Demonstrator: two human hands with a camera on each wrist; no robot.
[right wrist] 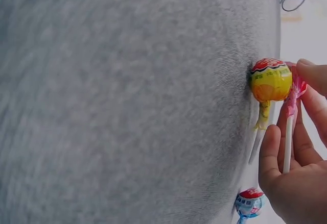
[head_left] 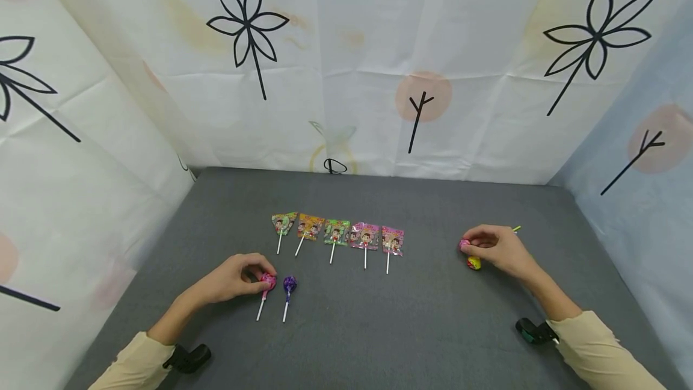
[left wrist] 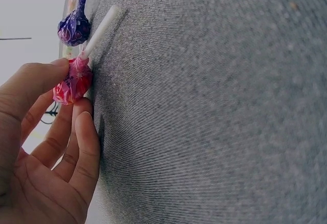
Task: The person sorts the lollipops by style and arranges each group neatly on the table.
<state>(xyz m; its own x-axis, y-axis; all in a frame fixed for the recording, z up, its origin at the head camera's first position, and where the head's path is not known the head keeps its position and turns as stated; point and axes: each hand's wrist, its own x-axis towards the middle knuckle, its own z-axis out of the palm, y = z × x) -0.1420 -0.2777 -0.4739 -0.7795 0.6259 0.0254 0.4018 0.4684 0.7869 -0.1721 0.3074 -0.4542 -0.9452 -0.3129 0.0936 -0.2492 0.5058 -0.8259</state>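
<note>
My left hand pinches a pink-and-red wrapped lollipop by its round head, close over the grey tabletop, its white stick pointing toward me in the head view. Just right of it lies a purple lollipop. Over on the right, thumb and fingers of my right hand hold a pink lollipop, mostly covered by the fingers. Right beside it is a yellow lollipop with a red top. A blue-and-red lollipop shows below that hand in the right wrist view; in the head view the hand hides it.
Several flat-wrapped lollipops stand out in a row across the table's middle, from a green one to a pink one, sticks toward me. A yellow-green stick tip pokes out behind my right hand. Patterned cloth walls the back and sides.
</note>
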